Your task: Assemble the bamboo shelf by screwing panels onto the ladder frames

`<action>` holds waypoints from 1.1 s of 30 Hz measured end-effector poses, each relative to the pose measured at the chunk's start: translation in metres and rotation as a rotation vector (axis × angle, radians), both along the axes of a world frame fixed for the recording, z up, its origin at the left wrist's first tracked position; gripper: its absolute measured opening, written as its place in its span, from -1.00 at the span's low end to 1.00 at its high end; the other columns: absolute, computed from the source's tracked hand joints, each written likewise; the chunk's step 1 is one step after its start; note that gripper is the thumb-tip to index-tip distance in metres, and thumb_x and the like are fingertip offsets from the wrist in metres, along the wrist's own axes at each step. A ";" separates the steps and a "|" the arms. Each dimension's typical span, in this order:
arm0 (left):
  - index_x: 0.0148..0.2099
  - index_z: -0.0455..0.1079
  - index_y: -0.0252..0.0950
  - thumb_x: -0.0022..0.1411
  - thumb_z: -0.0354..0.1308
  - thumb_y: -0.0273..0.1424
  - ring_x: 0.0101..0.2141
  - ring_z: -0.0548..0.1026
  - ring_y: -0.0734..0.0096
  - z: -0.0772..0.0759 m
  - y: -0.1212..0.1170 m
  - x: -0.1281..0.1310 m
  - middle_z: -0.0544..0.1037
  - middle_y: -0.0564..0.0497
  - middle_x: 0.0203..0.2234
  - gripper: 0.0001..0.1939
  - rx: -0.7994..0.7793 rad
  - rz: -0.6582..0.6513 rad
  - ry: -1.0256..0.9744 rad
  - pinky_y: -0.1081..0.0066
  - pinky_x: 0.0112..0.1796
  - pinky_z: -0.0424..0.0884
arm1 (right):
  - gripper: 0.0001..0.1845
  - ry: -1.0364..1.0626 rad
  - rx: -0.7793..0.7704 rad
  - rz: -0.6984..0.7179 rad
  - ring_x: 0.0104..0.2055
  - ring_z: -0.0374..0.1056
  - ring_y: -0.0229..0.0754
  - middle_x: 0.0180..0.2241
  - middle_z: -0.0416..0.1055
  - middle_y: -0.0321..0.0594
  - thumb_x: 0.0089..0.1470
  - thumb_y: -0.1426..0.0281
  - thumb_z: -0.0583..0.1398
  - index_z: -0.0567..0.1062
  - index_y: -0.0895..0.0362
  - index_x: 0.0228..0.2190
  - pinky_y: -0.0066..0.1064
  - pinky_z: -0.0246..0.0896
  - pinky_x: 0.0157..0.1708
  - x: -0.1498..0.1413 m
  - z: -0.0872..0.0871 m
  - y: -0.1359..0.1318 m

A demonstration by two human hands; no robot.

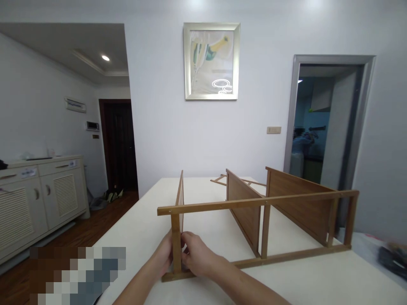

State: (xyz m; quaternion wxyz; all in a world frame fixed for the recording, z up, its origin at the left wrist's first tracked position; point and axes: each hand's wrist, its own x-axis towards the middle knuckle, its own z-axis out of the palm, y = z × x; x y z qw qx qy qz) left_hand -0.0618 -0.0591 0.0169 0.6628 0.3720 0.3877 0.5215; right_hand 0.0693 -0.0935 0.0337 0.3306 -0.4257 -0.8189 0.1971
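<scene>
A wooden shelf rack [216,207] rests on its side on the white table [149,212], its ladder-like side frame facing me. Three shelf boards run back from that frame: a left board [181,190], a middle board [244,212] and a right board [295,207]. At the lower left, my left hand [164,255] is closed around the left board's edge, partly covered by the frame's end crosspiece [176,241]. On the crosspiece's other side, my right hand [197,255] has its fingers curled in a pinch against the board. Whatever lies between those fingertips is hidden.
Another slim wooden frame [219,181] lies at the table's far side. A white cabinet [44,199] stands at left, a doorway [327,127] opens at right, and a person [302,144] is beyond it. Dark items [394,258] sit beside the table's right edge.
</scene>
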 end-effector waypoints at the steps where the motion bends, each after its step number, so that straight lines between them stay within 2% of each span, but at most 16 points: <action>1: -0.50 0.24 -0.28 -0.14 0.23 -0.15 -0.62 0.27 0.51 0.000 -0.001 0.001 0.30 0.18 -0.69 -0.67 -0.006 0.014 -0.022 0.46 -0.55 0.26 | -0.69 -0.007 -0.001 0.024 -0.25 0.35 -0.20 -0.25 0.41 -0.21 -0.16 0.59 0.06 0.36 0.13 -0.29 -0.39 0.25 -0.23 0.000 0.002 -0.001; 6: -0.54 0.17 -0.25 -0.15 0.27 -0.03 -0.67 0.21 0.56 -0.002 -0.003 0.005 0.24 0.21 -0.73 -0.55 0.006 0.091 -0.128 0.49 -0.58 0.24 | -0.61 -0.027 -0.046 0.068 -0.22 0.37 -0.17 -0.19 0.43 -0.17 -0.13 0.58 0.06 0.38 0.15 -0.18 -0.38 0.25 -0.22 0.001 0.006 -0.007; 10: -0.49 0.23 -0.26 -0.15 0.29 -0.04 -0.66 0.22 0.54 -0.001 -0.004 0.001 0.27 0.21 -0.72 -0.57 0.166 0.106 -0.045 0.48 -0.59 0.21 | -0.58 -0.018 -0.082 0.058 -0.19 0.36 -0.13 -0.17 0.44 -0.14 -0.09 0.55 0.07 0.39 0.14 -0.12 -0.35 0.24 -0.21 0.000 0.006 -0.009; 12: -0.41 0.31 -0.27 -0.12 0.30 -0.07 -0.60 0.31 0.47 0.006 -0.007 -0.002 0.36 0.17 -0.65 -0.60 0.301 0.154 0.040 0.46 -0.54 0.26 | -0.58 -0.011 -0.081 0.067 -0.18 0.36 -0.12 -0.16 0.44 -0.13 -0.07 0.54 0.06 0.40 0.14 -0.11 -0.35 0.23 -0.21 -0.001 0.005 -0.010; 14: -0.29 0.37 -0.27 -0.04 0.25 -0.07 -0.46 0.42 0.37 0.018 -0.014 -0.004 0.49 0.09 -0.48 -0.60 0.423 0.266 0.146 0.41 -0.43 0.34 | -0.58 -0.010 -0.075 0.070 -0.19 0.36 -0.13 -0.15 0.44 -0.12 -0.07 0.54 0.06 0.40 0.14 -0.11 -0.36 0.22 -0.22 -0.002 0.004 -0.010; 16: -0.18 0.37 -0.25 0.06 0.17 -0.05 -0.30 0.47 0.28 0.030 -0.020 -0.006 0.53 0.03 -0.32 -0.59 0.510 0.376 0.238 0.37 -0.30 0.37 | -0.58 -0.012 -0.071 0.059 -0.18 0.35 -0.13 -0.14 0.43 -0.13 -0.08 0.55 0.07 0.40 0.13 -0.12 -0.38 0.21 -0.22 -0.002 0.003 -0.010; 18: -0.14 0.36 -0.25 0.12 0.11 -0.03 -0.24 0.48 0.25 0.039 -0.026 -0.007 0.53 0.00 -0.28 -0.58 0.560 0.426 0.288 0.35 -0.24 0.37 | -0.56 -0.019 -0.077 0.047 -0.17 0.34 -0.13 -0.13 0.43 -0.14 -0.10 0.55 0.07 0.40 0.13 -0.12 -0.38 0.20 -0.22 -0.002 0.003 -0.011; 21: -0.17 0.37 -0.29 0.13 0.11 -0.03 -0.28 0.49 0.22 0.044 -0.030 -0.009 0.53 -0.03 -0.32 -0.57 0.608 0.437 0.329 0.32 -0.25 0.38 | -0.55 -0.037 -0.091 0.042 -0.17 0.33 -0.13 -0.14 0.43 -0.15 -0.12 0.56 0.07 0.40 0.12 -0.12 -0.38 0.19 -0.21 -0.001 0.003 -0.012; 26: -0.21 0.37 -0.29 0.18 0.04 -0.04 -0.32 0.47 0.23 0.043 -0.029 -0.011 0.52 -0.04 -0.31 -0.60 0.638 0.463 0.438 0.30 -0.26 0.36 | -0.59 -0.055 -0.081 0.063 -0.16 0.34 -0.14 -0.13 0.42 -0.13 -0.09 0.54 0.06 0.38 0.13 -0.13 -0.40 0.20 -0.22 0.000 0.007 -0.014; 29: -0.21 0.36 -0.26 0.19 0.03 -0.07 -0.28 0.46 0.20 0.044 -0.032 -0.009 0.51 -0.04 -0.29 -0.64 0.634 0.488 0.476 0.30 -0.24 0.33 | -0.58 -0.063 -0.071 0.077 -0.16 0.34 -0.14 -0.12 0.41 -0.12 -0.08 0.53 0.07 0.36 0.13 -0.10 -0.41 0.20 -0.21 -0.001 0.008 -0.016; 33: -0.15 0.33 -0.22 0.20 -0.02 -0.01 -0.17 0.44 0.17 0.041 -0.036 -0.005 0.49 -0.03 -0.24 -0.60 0.597 0.511 0.416 0.31 -0.18 0.31 | -0.56 -0.074 -0.052 0.084 -0.16 0.35 -0.13 -0.12 0.42 -0.12 -0.08 0.52 0.06 0.36 0.12 -0.09 -0.41 0.21 -0.21 0.000 0.008 -0.018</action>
